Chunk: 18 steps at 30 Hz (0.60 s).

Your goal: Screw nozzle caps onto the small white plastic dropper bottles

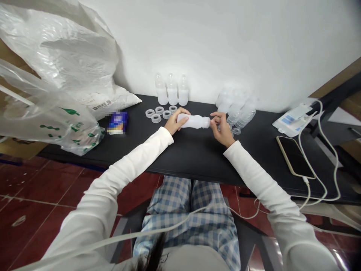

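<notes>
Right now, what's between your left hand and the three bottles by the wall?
In the head view, clear plastic rings lie on the black table, between the left hand and the three bottles.

The only view comes from a camera worn on the person's head, facing forward and steeply down past their blue-and-white checked trousers (186, 214) toward the black table (197, 162), with the white wall (225, 45) closing off the top of the frame. It sits close behind the left hand (173, 122) and right hand (222, 130), which appear near the frame's centre around a white plastic bottle (193, 121). The wide view also takes in both white sleeves (254, 169) running up from the lower corners and the dark red tiled floor (36, 188) at lower left.
</notes>
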### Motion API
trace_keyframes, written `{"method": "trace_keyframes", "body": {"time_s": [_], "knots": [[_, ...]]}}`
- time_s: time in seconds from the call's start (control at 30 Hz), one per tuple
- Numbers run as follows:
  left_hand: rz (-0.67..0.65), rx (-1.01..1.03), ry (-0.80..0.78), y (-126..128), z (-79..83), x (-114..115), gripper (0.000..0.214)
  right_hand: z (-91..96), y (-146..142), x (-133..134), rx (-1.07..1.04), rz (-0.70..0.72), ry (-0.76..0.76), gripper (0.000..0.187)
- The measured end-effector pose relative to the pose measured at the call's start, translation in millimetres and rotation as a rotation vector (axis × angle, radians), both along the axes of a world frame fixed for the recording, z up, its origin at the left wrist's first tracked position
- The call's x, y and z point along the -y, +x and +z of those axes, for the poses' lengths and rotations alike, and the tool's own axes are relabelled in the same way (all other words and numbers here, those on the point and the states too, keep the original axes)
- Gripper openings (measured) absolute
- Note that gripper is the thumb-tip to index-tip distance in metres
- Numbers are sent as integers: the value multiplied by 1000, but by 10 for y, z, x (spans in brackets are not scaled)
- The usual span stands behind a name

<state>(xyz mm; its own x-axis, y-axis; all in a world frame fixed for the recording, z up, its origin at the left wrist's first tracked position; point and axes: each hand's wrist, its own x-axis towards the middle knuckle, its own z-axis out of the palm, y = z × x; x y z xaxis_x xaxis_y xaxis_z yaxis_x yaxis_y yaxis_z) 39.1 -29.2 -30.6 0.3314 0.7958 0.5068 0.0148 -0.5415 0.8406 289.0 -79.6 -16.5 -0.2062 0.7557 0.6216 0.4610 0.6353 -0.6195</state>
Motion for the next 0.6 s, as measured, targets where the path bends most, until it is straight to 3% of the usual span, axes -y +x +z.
{"method": "trace_keyframes", "body": {"time_s": [0.13, 0.23, 0.33, 0.47, 0.6], "knots": [[82, -103, 363, -43, 57, 35, 59, -19, -13, -5, -97, -9, -77, 41], [109, -126, 440, -50, 76, 47, 57, -8, -23, 6, -111, -2, -129, 40], [185, -114, 405, -34, 47, 38, 55, 22, -20, 14, -10, 8, -97, 43], [300, -90, 269, -6, -34, -12, 58, 54, 10, -5, 290, 7, 56, 50], [247, -105, 179, 10, -72, -37, 61, 70, 36, -8, 390, -1, 146, 36]]}}
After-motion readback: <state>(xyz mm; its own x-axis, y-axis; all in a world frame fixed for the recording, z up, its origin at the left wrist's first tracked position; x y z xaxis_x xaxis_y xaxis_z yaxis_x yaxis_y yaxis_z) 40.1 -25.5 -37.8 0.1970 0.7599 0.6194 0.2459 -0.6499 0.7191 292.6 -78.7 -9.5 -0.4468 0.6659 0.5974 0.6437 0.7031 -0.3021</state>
